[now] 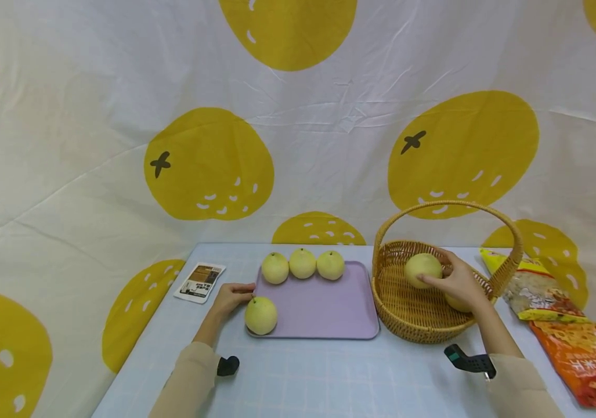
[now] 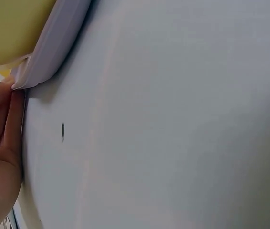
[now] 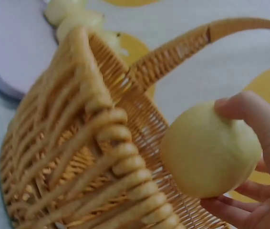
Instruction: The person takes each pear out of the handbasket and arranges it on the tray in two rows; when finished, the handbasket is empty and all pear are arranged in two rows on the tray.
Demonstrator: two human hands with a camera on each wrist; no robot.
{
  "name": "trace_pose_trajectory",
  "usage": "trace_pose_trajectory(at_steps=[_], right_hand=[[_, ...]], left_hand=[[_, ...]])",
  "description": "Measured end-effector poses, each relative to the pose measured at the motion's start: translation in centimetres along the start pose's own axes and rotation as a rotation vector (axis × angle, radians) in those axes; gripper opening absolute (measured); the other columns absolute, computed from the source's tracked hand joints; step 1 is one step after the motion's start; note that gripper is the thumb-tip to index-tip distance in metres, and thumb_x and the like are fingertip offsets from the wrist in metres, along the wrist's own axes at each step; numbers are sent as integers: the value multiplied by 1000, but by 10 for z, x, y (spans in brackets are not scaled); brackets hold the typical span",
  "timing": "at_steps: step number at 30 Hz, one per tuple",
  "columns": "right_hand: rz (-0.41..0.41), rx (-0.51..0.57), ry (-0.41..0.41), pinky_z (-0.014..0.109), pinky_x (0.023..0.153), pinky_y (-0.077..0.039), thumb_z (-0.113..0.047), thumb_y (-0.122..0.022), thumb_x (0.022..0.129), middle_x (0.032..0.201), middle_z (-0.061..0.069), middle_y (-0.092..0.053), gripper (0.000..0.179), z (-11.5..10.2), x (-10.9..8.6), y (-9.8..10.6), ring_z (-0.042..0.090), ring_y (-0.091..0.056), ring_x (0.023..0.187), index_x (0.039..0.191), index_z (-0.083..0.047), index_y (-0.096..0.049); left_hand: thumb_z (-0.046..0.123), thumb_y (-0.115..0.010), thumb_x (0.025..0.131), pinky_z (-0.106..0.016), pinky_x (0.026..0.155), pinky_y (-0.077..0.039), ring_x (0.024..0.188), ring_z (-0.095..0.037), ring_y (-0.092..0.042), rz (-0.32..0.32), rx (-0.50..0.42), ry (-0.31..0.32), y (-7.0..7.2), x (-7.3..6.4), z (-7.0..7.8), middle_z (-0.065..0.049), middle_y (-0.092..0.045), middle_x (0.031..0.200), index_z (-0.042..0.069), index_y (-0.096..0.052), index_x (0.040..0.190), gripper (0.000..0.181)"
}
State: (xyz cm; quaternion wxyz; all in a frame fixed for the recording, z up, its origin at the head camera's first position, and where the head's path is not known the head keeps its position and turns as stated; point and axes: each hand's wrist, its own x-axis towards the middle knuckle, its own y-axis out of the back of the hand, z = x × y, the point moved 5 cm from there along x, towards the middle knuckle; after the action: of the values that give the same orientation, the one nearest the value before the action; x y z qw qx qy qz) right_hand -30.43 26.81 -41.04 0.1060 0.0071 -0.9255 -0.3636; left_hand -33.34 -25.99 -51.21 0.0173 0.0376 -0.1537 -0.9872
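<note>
In the head view, my right hand (image 1: 459, 283) holds a round yellow-green pear (image 1: 423, 270) inside the wicker basket (image 1: 407, 307). The right wrist view has the thumb on top of this pear (image 3: 211, 150) and fingers beneath it. Another pear (image 1: 457, 302) lies in the basket, partly hidden by my right hand. My left hand (image 1: 231, 299) pinches the left edge of the lilac tray (image 1: 324, 307), close to a pear (image 1: 261, 316) at the tray's front left corner. Along the tray's back edge sit three more pears (image 1: 303, 263).
A tall handle (image 1: 449, 203) arches over the basket. To the right lie a yellow snack bag (image 1: 538, 290) and an orange snack bag (image 1: 585, 360). A small white packet (image 1: 200, 283) is at the table's left side. Behind the table hangs a fruit-print cloth (image 1: 329, 145).
</note>
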Motion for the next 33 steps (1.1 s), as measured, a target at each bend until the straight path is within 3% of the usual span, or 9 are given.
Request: trace_pose_trajectory(at_steps=[3, 7, 10, 12, 15, 19, 24, 29, 33], right_hand=[[1, 83, -10, 36, 80, -53, -32, -67, 87, 135, 35, -37, 82, -6, -10, 2, 51, -49, 113, 145, 6, -23], [-7, 137, -41, 33, 83, -53, -29, -66, 88, 139, 34, -35, 76, -18, -23, 3, 53, -42, 120, 143, 7, -27], [-22, 182, -36, 28, 81, -53, -25, -66, 88, 138, 33, -36, 72, -30, -32, 0, 52, -43, 120, 142, 7, -31], [-39, 242, -7, 23, 80, -53, -19, -67, 88, 136, 33, -39, 67, -37, -37, -4, 49, -47, 118, 140, 7, -34], [-84, 320, 24, 18, 78, -50, -13, -66, 88, 134, 33, -41, 63, -46, -44, -11, 26, -60, 111, 138, 10, -35], [-154, 436, 71, 20, 78, -52, -6, -67, 85, 129, 34, -45, 62, -59, -52, -26, -4, -58, 97, 134, 15, -36], [-235, 554, 166, 26, 76, -55, 0, -69, 81, 122, 18, -52, 58, -76, -57, -56, 4, -61, 97, 129, 17, -40], [-332, 628, 240, 27, 80, -54, 0, -70, 80, 124, 30, -48, 57, -88, -57, -96, 6, -59, 102, 126, 18, -42], [-387, 651, 236, 28, 83, -53, -3, -71, 79, 124, 32, -48, 56, -89, -52, -129, 21, -59, 105, 126, 14, -45]], left_hand=[[5, -73, 78, -34, 94, -48, 112, -31, -58, -50, 15, -33, 1, 1, 1, -19, -66, 111, -8, -66, 107, 33], [13, -76, 77, -33, 90, -50, 107, -28, -62, -153, 12, -154, 4, 1, 3, -16, -69, 106, -3, -69, 105, 33], [17, -77, 76, -31, 88, -51, 104, -24, -64, -216, -14, -189, 6, 1, 4, -14, -69, 106, -2, -69, 107, 38], [15, -77, 76, -32, 88, -52, 105, -26, -63, -246, -19, -159, 6, 3, 3, -16, -67, 111, -4, -66, 111, 41], [10, -74, 78, -32, 90, -51, 110, -28, -60, -245, 7, -56, 7, 7, -1, -19, -62, 118, -7, -61, 117, 45], [4, -72, 80, -31, 90, -51, 112, -28, -59, -239, 40, 10, 7, 10, -5, -20, -59, 122, -8, -57, 120, 44], [2, -71, 80, -32, 90, -51, 112, -30, -59, -240, 27, 0, 8, 8, -2, -21, -59, 121, -9, -58, 120, 43], [3, -71, 80, -33, 90, -51, 112, -31, -59, -240, 33, -14, 8, 8, -1, -21, -60, 120, -9, -58, 119, 42], [2, -70, 80, -35, 92, -50, 112, -31, -59, -238, 23, -11, 7, 10, -1, -21, -60, 121, -8, -58, 119, 42]])
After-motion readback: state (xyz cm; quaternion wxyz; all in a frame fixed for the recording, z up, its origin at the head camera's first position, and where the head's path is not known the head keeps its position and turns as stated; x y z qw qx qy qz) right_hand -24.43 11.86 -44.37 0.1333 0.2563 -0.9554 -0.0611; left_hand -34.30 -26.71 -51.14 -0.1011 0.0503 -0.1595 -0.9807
